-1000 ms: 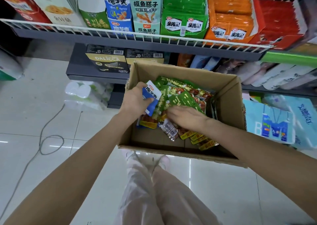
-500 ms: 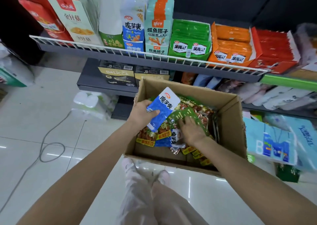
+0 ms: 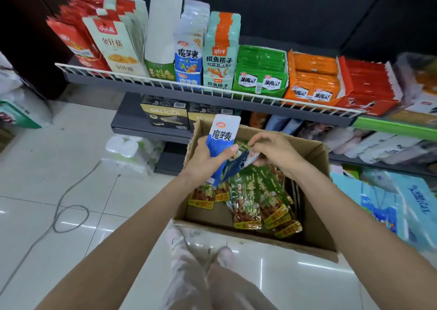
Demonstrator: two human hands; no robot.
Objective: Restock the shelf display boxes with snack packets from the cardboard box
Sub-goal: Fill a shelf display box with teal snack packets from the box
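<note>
The left hand (image 3: 208,158) now holds a blue-and-white foil snack packet (image 3: 223,136) upright above the open brown cardboard box (image 3: 314,236), fingers curled round its lower half; a second ago that packet lay low among the contents, and half a second ago it was only part-way raised. The right hand (image 3: 276,152) has also come up out of the pile and pinches a second, darker blue packet (image 3: 238,165), tilted and touching the first just under the left thumb. So both hands are closed on blue packets, close together over the box's far side. Left in the box are the green-and-red transparent snack packets (image 3: 255,201), lying loose toward its near right corner. On the grey wire-fronted shelf (image 3: 212,94) above stands a tall blue-and-white display box (image 3: 189,61) printed like the raised packet, between a green-based box and a teal-and-orange one. The sorting step looks about finished: the blue packets appear to be gathered, and the likely next move is lifting them to that matching box, while the green ones remain to be shelved.
</note>
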